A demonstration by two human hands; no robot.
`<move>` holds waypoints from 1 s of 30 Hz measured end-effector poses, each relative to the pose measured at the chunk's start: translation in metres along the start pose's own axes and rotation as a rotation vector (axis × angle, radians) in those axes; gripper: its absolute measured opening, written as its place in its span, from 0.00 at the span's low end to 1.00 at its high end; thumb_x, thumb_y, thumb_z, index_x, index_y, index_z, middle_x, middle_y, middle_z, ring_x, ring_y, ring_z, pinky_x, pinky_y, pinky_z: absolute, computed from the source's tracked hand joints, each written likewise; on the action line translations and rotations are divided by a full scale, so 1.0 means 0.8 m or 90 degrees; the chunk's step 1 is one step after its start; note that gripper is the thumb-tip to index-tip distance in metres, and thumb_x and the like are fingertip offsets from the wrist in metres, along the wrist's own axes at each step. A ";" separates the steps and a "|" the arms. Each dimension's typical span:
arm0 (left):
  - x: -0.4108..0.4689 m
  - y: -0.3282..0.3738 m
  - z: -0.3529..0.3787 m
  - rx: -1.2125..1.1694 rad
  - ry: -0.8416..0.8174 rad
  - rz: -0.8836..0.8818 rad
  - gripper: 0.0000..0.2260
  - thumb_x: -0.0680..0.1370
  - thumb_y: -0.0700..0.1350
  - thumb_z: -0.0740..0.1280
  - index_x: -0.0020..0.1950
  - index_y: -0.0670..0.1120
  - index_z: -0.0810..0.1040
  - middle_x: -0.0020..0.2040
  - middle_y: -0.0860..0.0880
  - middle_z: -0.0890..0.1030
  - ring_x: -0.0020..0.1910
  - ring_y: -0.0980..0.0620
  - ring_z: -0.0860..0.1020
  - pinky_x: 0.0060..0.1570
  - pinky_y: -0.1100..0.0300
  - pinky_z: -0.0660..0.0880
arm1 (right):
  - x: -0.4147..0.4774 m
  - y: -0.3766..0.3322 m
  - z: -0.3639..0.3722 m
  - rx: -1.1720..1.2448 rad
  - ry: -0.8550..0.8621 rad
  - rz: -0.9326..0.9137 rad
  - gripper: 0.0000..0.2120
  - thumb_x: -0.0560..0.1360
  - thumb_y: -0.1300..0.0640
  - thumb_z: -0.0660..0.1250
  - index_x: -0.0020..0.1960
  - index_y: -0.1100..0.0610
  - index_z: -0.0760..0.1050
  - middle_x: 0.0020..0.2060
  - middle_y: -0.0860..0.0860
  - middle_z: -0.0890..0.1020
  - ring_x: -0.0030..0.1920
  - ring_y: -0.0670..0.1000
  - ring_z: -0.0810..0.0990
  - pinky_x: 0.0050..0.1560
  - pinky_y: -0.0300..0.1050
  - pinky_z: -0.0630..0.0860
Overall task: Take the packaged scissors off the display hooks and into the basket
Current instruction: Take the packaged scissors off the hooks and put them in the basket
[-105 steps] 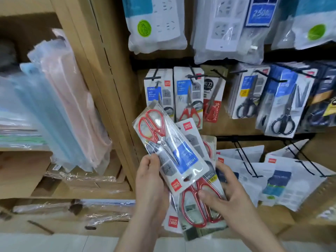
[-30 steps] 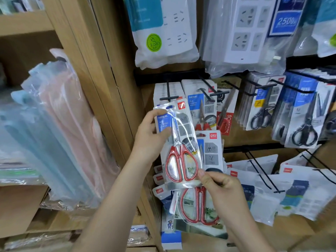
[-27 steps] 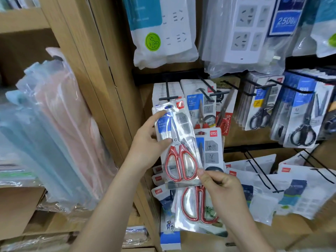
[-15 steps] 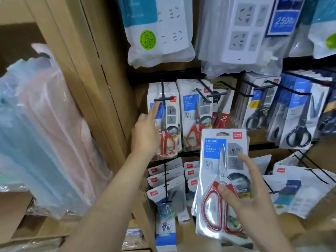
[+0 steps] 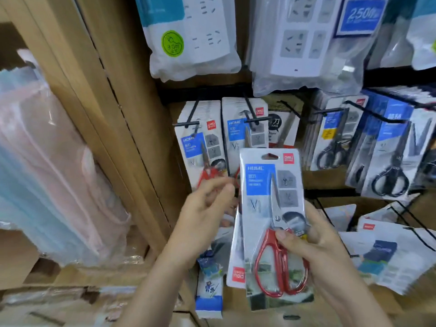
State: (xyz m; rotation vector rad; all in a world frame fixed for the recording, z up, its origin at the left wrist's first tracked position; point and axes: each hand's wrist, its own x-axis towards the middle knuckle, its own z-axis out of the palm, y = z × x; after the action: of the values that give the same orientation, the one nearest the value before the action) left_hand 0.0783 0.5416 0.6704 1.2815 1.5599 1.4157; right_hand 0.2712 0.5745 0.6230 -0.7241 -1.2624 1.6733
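Display wall (image 5: 132, 114), hung packs (image 5: 200, 142) behind; right grip (image 5: 316, 251) pinches scissors pack (image 5: 264, 197); left grip (image 5: 203, 215) blurred, unclear.

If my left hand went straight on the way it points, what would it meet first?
Your left hand would probably meet the left edge of the scissors pack held by your right hand; depth is unclear.

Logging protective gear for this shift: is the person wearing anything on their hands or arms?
No. The left hand and right hand are bare: no gloves, rings or watch visible. The left forearm and right forearm are bare too, with no sleeve in view.
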 end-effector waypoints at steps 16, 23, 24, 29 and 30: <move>-0.032 -0.024 0.027 -0.142 0.087 -0.120 0.05 0.79 0.41 0.65 0.48 0.43 0.81 0.44 0.43 0.87 0.39 0.44 0.85 0.34 0.52 0.81 | 0.012 -0.036 -0.064 -0.033 0.148 -0.117 0.44 0.63 0.62 0.77 0.73 0.38 0.65 0.61 0.39 0.81 0.56 0.50 0.84 0.49 0.51 0.84; -0.028 -0.014 0.001 -0.081 0.051 -0.027 0.08 0.79 0.35 0.65 0.53 0.44 0.80 0.43 0.44 0.86 0.38 0.48 0.85 0.31 0.58 0.80 | 0.016 -0.047 -0.078 -0.309 0.210 -0.178 0.13 0.77 0.60 0.69 0.46 0.41 0.83 0.44 0.28 0.82 0.48 0.34 0.80 0.46 0.23 0.71; -0.027 -0.013 0.001 -0.050 0.016 -0.016 0.10 0.79 0.34 0.65 0.53 0.47 0.81 0.44 0.45 0.87 0.41 0.47 0.85 0.35 0.58 0.80 | 0.017 -0.046 -0.072 -0.283 0.189 -0.170 0.09 0.76 0.55 0.69 0.44 0.42 0.84 0.43 0.32 0.84 0.45 0.34 0.80 0.43 0.22 0.71; -0.021 0.001 -0.005 0.307 -0.117 0.070 0.14 0.77 0.39 0.72 0.52 0.59 0.84 0.48 0.62 0.85 0.50 0.61 0.82 0.52 0.55 0.79 | 0.018 -0.047 -0.040 -0.274 0.048 -0.071 0.03 0.63 0.46 0.73 0.35 0.44 0.85 0.35 0.38 0.85 0.38 0.35 0.82 0.40 0.29 0.77; -0.020 0.004 -0.005 0.336 -0.099 0.078 0.11 0.76 0.42 0.74 0.51 0.59 0.84 0.46 0.63 0.85 0.48 0.62 0.82 0.50 0.54 0.80 | 0.018 -0.044 -0.039 -0.261 0.027 -0.059 0.05 0.64 0.47 0.74 0.37 0.46 0.86 0.36 0.43 0.87 0.38 0.41 0.85 0.43 0.38 0.81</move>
State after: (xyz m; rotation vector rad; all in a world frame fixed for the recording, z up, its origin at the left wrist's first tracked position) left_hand 0.0801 0.5251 0.6719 1.7710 1.8401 0.9678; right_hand 0.3023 0.6034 0.6473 -0.9208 -1.6053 1.3294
